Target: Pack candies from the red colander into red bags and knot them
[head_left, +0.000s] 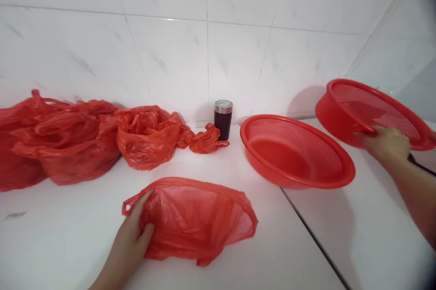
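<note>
A red plastic bag lies on the white surface with its mouth spread wide. My left hand rests on the bag's left edge, index finger stretched out and thumb apart from it; part of the hand's far side is hidden. At the right, a round red plastic colander is tilted up off the surface. My right hand grips its near rim, fingers closed around it. Between the two hands a second red colander, with nothing seen inside, sits on the surface.
Several bulky red plastic bags stand along the tiled wall at the left. A small crumpled red bag lies beside a dark tumbler with a silver lid. A dark seam crosses the white tabletop.
</note>
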A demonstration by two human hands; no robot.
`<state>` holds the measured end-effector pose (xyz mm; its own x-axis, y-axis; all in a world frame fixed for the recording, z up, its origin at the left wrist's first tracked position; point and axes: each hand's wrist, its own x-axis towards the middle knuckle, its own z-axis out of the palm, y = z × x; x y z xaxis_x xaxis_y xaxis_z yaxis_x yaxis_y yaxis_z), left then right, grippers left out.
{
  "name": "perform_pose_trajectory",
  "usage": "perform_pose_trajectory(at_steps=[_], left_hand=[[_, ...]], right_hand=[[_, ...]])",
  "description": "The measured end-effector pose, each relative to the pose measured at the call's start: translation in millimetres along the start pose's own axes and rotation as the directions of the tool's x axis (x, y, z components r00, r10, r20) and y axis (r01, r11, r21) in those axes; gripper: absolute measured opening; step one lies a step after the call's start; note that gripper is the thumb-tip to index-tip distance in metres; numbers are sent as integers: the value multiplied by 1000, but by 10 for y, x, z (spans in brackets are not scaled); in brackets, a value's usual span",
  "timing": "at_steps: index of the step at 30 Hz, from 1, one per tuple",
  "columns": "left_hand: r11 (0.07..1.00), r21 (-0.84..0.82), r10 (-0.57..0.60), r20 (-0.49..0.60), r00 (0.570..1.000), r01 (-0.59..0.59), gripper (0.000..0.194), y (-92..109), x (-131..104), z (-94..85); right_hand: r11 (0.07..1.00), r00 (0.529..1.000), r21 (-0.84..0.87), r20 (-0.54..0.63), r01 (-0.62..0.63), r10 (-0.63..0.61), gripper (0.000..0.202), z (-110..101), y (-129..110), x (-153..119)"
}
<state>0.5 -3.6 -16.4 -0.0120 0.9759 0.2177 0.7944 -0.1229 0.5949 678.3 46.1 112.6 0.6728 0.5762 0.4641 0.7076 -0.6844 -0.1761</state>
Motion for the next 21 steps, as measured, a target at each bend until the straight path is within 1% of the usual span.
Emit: perform_pose_trajectory(at_steps=[1, 3, 4, 6, 7, 9, 11, 12, 15, 17, 19, 21], left_hand=[[1000, -12, 7, 3, 1000, -7, 64, -9, 5, 4], [999, -40, 18, 11, 1000, -17, 65, -27, 11, 13], [998, -54, 24, 10, 1000, -23, 65, -33, 10, 14], [996, -81, 41, 2, 999, -40, 66, -28, 2, 7], [995, -93, 45, 0, 999, -45, 66, -15, -5, -3], [993, -113, 37, 2, 999, -37, 67, 27, -23, -34], [990, -134, 37, 11, 999, -35, 68, 85, -43, -74], [988, -148, 50, 15, 999, -47, 68, 115, -53, -94], [977, -184, 118, 25, 993, -111, 67, 191, -78, -153], [969, -201, 153, 37, 988, -142, 63, 221, -86, -195], [965, -214, 165, 49, 985, -151, 53, 230, -83, -248], [966, -219, 155, 52, 987, -140, 46, 216, -69, -319]], right_hand=[[1000, 999, 10, -23, 30, -29, 48, -119, -45, -45], [991, 988, 20, -79, 135, -133, 50, -372, -165, -210], [979, 973, 18, -116, 205, -202, 49, -497, -234, -332], [934, 916, 16, -203, 357, -346, 44, -732, -378, -649], [899, 874, 27, -249, 437, -418, 37, -840, -450, -839], [780, 752, 87, -352, 620, -558, 24, -1042, -594, -1259], [608, 620, 178, -410, 774, -669, 14, -1230, -747, -1702], [527, 572, 230, -425, 818, -702, 13, -1317, -828, -1920], [305, 477, 405, -444, 862, -759, 16, -1527, -1073, -2514], [203, 450, 515, -416, 833, -790, 20, -1598, -1212, -2828], [160, 436, 589, -364, 792, -823, 24, -1608, -1305, -3060], [149, 420, 617, -320, 773, -850, 25, -1568, -1338, -3206]])
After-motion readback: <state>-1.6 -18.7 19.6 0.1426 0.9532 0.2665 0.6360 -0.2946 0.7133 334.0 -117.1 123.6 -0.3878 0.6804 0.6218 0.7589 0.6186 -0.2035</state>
